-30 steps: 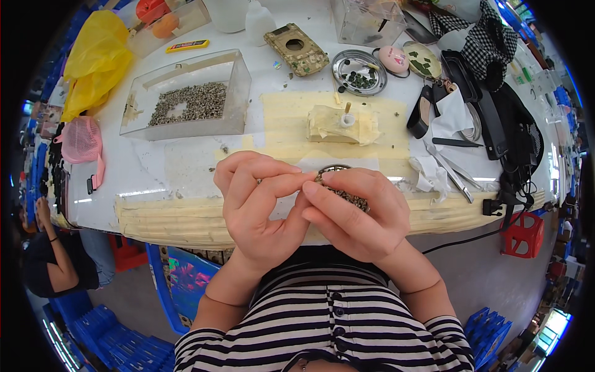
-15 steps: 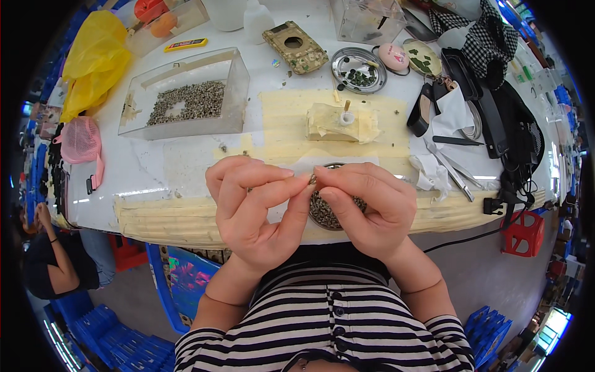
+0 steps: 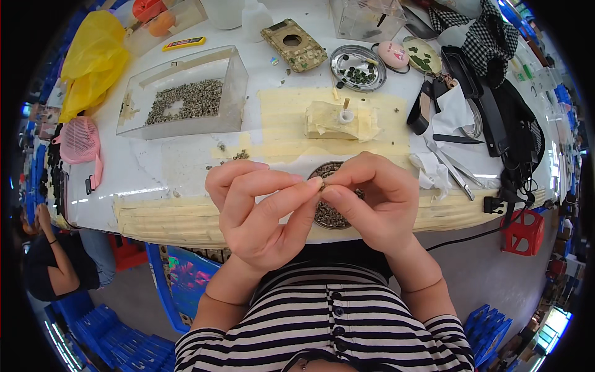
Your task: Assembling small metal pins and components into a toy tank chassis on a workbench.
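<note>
My left hand [image 3: 263, 211] and my right hand [image 3: 375, 198] meet at the fingertips, both pinched around one small camouflage-coloured part [image 3: 323, 185], mostly covered by the fingers. Its exact kind is too small to make out. Below the fingertips sits a round dish [image 3: 328, 224] filled with many similar small parts, partly hidden by my right hand. Beyond the hands stands a tape-wrapped block [image 3: 328, 124] with a small white cup and a brownish stick upright on it. A few loose small parts [image 3: 240, 155] lie on the table past my left hand.
A clear box [image 3: 243, 93] of small parts stands at left. At the back are a camouflage model tank hull [image 3: 304, 56] and a round metal dish [image 3: 383, 77] with dark green pieces. Tweezers [image 3: 455, 173], straps and a black bag [image 3: 527, 136] crowd the right. A person [image 3: 59, 260] sits far left.
The pinched fingertips have shifted slightly right, and my right fingers have closed further over the small part. More of the loose parts beyond my left hand now show.
</note>
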Available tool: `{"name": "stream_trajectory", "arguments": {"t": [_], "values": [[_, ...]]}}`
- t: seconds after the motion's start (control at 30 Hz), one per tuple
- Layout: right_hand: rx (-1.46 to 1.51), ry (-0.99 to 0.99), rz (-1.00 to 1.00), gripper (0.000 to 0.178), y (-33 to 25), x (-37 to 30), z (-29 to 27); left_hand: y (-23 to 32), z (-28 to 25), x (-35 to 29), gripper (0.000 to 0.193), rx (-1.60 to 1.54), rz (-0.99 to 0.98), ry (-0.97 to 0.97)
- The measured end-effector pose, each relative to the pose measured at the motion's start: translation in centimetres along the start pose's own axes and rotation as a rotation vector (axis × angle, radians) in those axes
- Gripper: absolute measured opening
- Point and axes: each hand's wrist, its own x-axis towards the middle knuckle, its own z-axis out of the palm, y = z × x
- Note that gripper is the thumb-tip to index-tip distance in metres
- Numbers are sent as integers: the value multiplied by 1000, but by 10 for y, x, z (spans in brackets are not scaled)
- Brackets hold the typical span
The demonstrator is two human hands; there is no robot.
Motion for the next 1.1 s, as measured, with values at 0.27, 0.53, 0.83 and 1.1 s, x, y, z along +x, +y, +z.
{"name": "stream_trajectory", "arguments": {"t": [0.27, 0.53, 0.83, 1.1], "values": [[-532, 67, -524, 30, 3, 5, 10, -5, 4, -1, 28, -88, -89, 44], [-398, -16, -269, 18, -1, 4, 3, -3, -3, 2, 27, -77, -42, -21], [247, -46, 175, 8, -4, 3, 0, -6, -3, 0, 33, -101, 23, -51], [-515, 46, -505, 26, 2, 4, 6, -4, 3, 0, 28, -102, -72, -6]]}}
